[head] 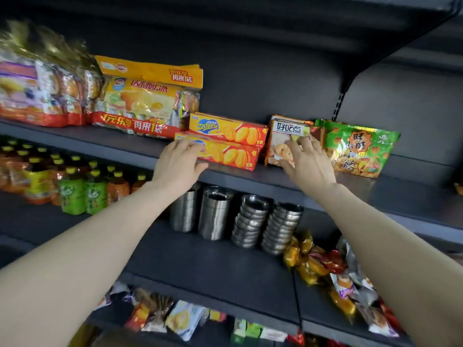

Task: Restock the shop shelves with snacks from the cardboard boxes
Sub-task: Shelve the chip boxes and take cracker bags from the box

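Observation:
Two orange Zecheese biscuit boxes lie stacked on the dark upper shelf (350,186). My left hand (179,162) rests on the left end of the lower box (230,155), thumb under its front edge. The upper box (229,130) sits behind it. My right hand (307,162) touches the front of a brown and white cookie packet (285,136) with spread, nearly straight fingers. A green snack bag (360,149) leans just right of that packet. No cardboard box is in view.
Large yellow noodle multipacks (140,103) and more bags (37,91) fill the shelf's left. Below stand drink bottles (72,189), stacked steel cups (215,216) and bowls (250,221), and loose wrapped snacks (338,279). Small packets (180,319) lie on the lowest shelf.

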`<state>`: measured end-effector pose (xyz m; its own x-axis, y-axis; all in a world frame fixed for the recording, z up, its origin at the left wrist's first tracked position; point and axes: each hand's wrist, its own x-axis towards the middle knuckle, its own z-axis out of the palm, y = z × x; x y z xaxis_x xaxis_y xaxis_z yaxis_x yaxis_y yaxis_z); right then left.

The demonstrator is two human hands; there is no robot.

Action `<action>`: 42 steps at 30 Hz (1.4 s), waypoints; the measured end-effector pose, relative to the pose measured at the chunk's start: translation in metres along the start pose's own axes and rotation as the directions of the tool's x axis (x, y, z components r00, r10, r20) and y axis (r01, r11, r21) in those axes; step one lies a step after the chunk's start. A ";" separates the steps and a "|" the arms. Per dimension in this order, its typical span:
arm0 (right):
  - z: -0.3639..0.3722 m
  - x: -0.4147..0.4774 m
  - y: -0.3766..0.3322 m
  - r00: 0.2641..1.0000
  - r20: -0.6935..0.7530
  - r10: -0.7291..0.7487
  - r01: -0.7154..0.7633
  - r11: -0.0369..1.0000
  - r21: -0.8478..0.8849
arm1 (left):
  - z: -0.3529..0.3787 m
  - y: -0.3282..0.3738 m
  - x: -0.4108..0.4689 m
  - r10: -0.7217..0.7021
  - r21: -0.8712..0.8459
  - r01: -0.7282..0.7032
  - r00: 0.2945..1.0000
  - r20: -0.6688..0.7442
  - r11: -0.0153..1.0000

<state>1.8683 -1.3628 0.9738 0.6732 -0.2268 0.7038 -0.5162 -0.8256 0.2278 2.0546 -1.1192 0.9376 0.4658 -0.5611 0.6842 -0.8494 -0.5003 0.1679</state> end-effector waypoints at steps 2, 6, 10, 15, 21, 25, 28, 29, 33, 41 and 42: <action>-0.004 -0.021 -0.036 0.999 -0.026 -0.031 0.031 0.999 0.015 | -0.007 -0.021 -0.027 -0.012 -0.022 0.012 1.000 -0.005 1.000; 0.000 -0.073 -0.113 0.998 -0.016 -0.062 0.063 0.996 0.071 | -0.009 -0.067 -0.093 -0.064 -0.048 0.066 0.997 0.051 0.997; 0.035 -0.145 -0.192 0.991 0.072 -0.116 0.103 0.981 0.165 | 0.011 -0.118 -0.181 -0.147 -0.057 0.159 0.974 0.175 0.986; 0.111 -0.260 -0.285 0.926 0.300 -0.229 0.136 0.944 0.300 | 0.060 -0.179 -0.314 -0.304 0.026 0.316 0.881 0.362 0.948; 0.194 -0.390 -0.384 0.768 0.516 -0.380 0.115 0.874 0.473 | 0.121 -0.223 -0.495 -0.484 0.193 0.468 0.650 0.586 0.862; 0.249 -0.464 -0.431 0.658 0.598 -0.457 0.052 0.820 0.570 | 0.162 -0.229 -0.601 -0.566 0.239 0.578 0.490 0.663 0.781; 0.289 -0.513 -0.460 0.548 0.658 -0.517 0.014 0.792 0.610 | 0.192 -0.227 -0.671 -0.598 0.298 0.616 0.362 0.715 0.730; 0.303 -0.529 -0.469 0.520 0.665 -0.536 0.016 0.785 0.620 | 0.202 -0.228 -0.694 -0.608 0.310 0.631 0.330 0.722 0.711; 0.349 -0.583 -0.505 0.431 0.661 -0.614 0.024 0.740 0.672 | 0.237 -0.234 -0.769 -0.641 0.364 0.647 0.257 0.724 0.670; 0.432 -0.680 -0.603 0.189 0.655 -0.732 0.028 0.670 0.742 | 0.322 -0.272 -0.878 -0.580 0.346 0.548 0.337 0.741 0.761; 0.439 -0.689 -0.613 0.149 0.658 -0.738 0.009 0.667 0.745 | 0.328 -0.277 -0.887 -0.576 0.351 0.534 0.341 0.743 0.769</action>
<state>1.9537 -0.9273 0.0535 0.8298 0.2351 -0.5061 0.0564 -0.9376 -0.3431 1.9581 -0.6990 0.0518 0.8323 -0.3933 -0.3906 -0.3177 -0.9159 0.2452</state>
